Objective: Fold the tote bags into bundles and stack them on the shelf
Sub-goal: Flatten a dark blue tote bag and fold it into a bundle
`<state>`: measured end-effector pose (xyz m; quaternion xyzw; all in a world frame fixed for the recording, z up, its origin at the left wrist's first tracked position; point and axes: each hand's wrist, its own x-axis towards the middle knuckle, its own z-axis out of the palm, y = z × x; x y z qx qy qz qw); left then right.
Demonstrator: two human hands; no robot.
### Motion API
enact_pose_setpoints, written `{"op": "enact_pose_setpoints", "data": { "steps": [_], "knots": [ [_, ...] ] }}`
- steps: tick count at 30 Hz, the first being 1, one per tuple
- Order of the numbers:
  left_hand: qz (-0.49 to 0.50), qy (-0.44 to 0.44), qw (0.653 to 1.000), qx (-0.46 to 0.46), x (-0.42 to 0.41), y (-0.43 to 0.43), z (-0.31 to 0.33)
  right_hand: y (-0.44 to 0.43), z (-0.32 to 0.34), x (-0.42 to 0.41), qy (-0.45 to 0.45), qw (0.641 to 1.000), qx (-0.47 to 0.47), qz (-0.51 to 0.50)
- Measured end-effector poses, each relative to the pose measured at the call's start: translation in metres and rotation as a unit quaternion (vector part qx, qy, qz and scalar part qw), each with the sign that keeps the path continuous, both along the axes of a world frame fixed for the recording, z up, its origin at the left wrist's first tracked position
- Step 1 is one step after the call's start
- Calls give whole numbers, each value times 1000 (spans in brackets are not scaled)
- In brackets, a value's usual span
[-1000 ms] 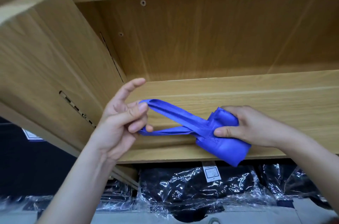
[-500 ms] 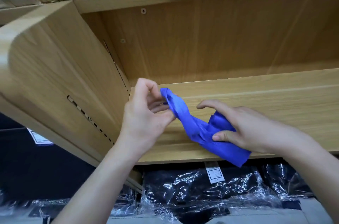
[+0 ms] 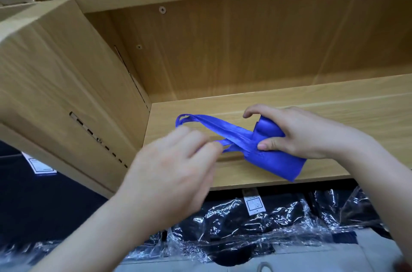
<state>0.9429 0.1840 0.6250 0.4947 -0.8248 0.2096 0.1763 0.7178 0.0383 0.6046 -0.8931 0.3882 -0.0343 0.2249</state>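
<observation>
Blue tote bag (image 3: 278, 161) in right-hand fingers (image 3: 268, 145)

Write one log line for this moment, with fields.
right hand grips folded blue fabric tote bag | left hand blurred, at its handle straps | bag over wooden shelf

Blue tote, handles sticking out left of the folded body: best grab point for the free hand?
I'd take the handle straps at their loop end, coming from the left: they lie together, stretched over the shelf, clear of the folded body that the right hand clamps. The left hand is beside them; blur hides whether it pinches.
</observation>
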Motion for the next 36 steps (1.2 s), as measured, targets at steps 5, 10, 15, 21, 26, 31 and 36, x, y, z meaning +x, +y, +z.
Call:
{"op": "enact_pose_setpoints", "data": {
  "steps": [5, 10, 15, 21, 26, 31, 36],
  "knots": [
    [89, -154, 976, 123, -8, -36, -26, -2, 3, 2, 6, 1000, -3, 3],
    [56, -167, 928, 328, 0, -46, -10, -5, 4, -5, 56, 998, -40, -6],
    [-150, 277, 683, 659, 10, -42, 27, -5, -8, -1, 21, 999, 29, 34],
    [-138, 592, 559, 564, 12, -51, 2, -6, -8, -1, -100, 990, 92, 47],
    [-84, 664, 585, 458, 11, -62, -17, 8, 0, 3, -120, 989, 50, 76],
    [-32, 607, 650, 456, 5, -66, -24, 14, 10, 13, 35, 992, -30, 121],
    [-19, 598, 661, 453, -16, -64, -21, 3, 9, 25, 0, 993, 65, 104]
  ]
}}
